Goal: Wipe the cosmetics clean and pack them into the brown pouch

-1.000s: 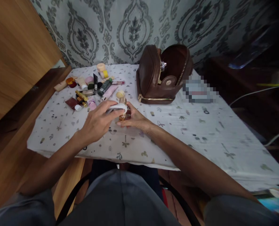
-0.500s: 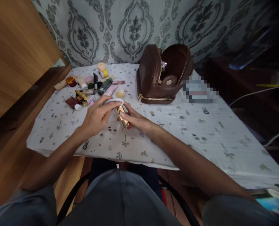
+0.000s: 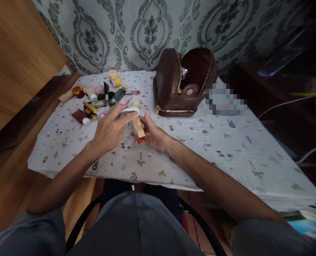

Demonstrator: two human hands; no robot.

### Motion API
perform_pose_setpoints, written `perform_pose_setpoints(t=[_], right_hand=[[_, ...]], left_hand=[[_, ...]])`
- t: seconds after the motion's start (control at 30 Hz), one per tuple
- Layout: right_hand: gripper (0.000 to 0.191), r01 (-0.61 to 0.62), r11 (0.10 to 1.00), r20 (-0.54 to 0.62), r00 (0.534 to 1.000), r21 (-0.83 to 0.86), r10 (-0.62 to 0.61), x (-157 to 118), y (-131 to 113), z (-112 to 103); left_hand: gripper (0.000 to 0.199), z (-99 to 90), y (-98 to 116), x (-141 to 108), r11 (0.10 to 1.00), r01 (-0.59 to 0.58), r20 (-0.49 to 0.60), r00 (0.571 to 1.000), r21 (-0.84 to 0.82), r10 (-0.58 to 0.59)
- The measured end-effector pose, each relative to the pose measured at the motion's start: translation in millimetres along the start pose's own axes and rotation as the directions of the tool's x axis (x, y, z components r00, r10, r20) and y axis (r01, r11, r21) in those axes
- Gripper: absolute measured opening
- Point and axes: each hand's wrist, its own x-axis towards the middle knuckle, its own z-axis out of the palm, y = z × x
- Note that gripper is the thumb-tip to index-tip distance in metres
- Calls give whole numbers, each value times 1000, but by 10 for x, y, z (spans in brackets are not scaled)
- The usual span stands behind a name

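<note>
My left hand (image 3: 110, 126) is closed on a folded white cloth pad (image 3: 132, 111), which lies against the upper end of a gold rectangular lipstick case (image 3: 139, 127). From the right, my right hand (image 3: 154, 133) supports the case on its curled fingers, with the thumb raised off its face. Both hands are just above the front middle of the table. Beyond them stands a small round cream jar (image 3: 135, 104), partly hidden by the pad.
Several cosmetics, among them a dark green tube (image 3: 117, 96) and a brown-red flat pouch (image 3: 80, 116), lie at the left back. A brown leather bag (image 3: 167, 81) stands unzipped at the back. A blurred-out object (image 3: 225, 101) lies to its right on the patterned tablecloth (image 3: 213, 153).
The gold case has turned a little in my right hand, and my right thumb has lifted away from it. The pad stays at its upper end. The whole view has shifted slightly.
</note>
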Motion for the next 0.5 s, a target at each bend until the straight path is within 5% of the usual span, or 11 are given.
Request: perform_pose_setpoints(t=[0.3,0.5], right_hand=[[67,23,992,-22,1000,124,-20,4,2,39],[72,61,987,-24,998,149,-58,-21,-62,41]], left_hand=[[31,25,235,-7,978,-143,9,990,154,144],[24,77,408,-48,870,-344,73,937,354,341]])
